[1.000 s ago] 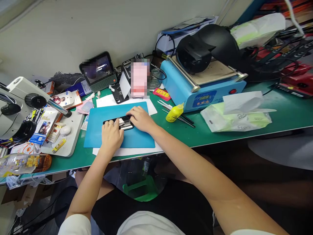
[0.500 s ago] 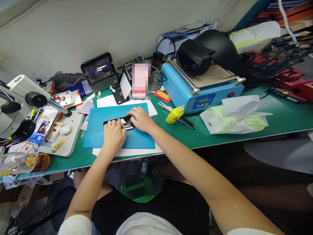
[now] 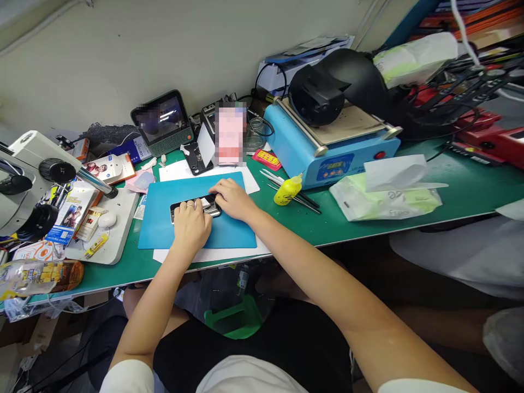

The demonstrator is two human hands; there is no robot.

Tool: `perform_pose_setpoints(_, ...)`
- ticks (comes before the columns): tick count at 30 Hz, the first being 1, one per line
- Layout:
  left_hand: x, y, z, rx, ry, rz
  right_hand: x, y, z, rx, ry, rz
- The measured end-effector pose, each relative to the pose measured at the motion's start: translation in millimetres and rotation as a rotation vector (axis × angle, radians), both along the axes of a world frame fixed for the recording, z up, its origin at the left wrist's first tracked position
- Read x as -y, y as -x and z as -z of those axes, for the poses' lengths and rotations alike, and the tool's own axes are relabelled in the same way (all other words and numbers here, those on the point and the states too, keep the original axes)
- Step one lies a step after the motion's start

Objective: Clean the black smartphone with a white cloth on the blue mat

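An opened phone (image 3: pixel 211 208) lies across a blue mat (image 3: pixel 158 218), its metallic inner parts showing between my hands. My left hand (image 3: pixel 191 221) rests over the phone's left part, fingers bent onto it and a ring on one finger. At the phone's right end, my right hand (image 3: pixel 231 197) holds the upper edge with its fingers curled. A small white piece lies by my left fingertips. Behind the mat, a dark phone part (image 3: pixel 199 159) lies on white paper (image 3: pixel 174 171). My fingers hide much of the phone.
To the right are a yellow bottle (image 3: pixel 287 190), thin tools, a blue machine (image 3: pixel 331 158) and a tissue pack (image 3: pixel 385 199). A microscope (image 3: pixel 53 164) and a drink bottle (image 3: pixel 45 277) stand and lie at the left. A screen device (image 3: pixel 166 123) leans behind.
The camera view has shifted slightly, moving the bench items a little leftward. Both hands keep nearly the same place on the phone. More of a person's light clothing shows at the right.
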State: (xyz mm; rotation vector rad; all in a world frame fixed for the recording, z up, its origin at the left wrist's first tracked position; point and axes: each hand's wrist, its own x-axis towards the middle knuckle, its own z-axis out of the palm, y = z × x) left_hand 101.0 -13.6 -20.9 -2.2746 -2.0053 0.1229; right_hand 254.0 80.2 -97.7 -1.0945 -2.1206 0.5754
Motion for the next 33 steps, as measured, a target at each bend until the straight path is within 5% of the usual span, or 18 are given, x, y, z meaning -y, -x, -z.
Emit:
perform_pose_setpoints(6,0,30,4.2,0.009,-0.066,-0.050,3,-2,-4.9,0.008,0.017,-0.009)
perform_pose_setpoints(18,6,111,3.3,0.193,-0.059,0.207,15,-4,-10.3,0.030,-0.007,0.007)
perform_pose_setpoints(27,7,106,4.3,0.305,-0.097,0.348,21,-7,-15.9,0.031,-0.038,0.028)
perform_pose_setpoints(33,-7,86,-11.2,0.439,-0.249,0.775,28,-6,-23.8,-0.008,-0.058,0.060)
